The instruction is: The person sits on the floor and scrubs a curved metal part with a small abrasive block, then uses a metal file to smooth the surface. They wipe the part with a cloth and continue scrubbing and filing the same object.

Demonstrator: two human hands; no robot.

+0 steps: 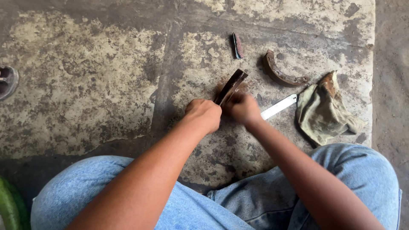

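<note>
A dark curved metal brake shoe (230, 87) was gripped by both the left hand (203, 114) and right hand (243, 109); a second rusty shoe (281, 72) lay untouched beyond it.

Left of the left hand (203, 114) the stained concrete floor (85, 85) lies open as far as a round metal part (7, 81) at the frame's edge. To the right it is crowded: a flat metal blade (279, 106) juts from under the right hand (243, 108), with a crumpled rag (321, 110) just beside it. Beyond lie a curved brake shoe (281, 73) and a small brush (237, 45). The person's knees (349, 170) close off the near side.
</note>
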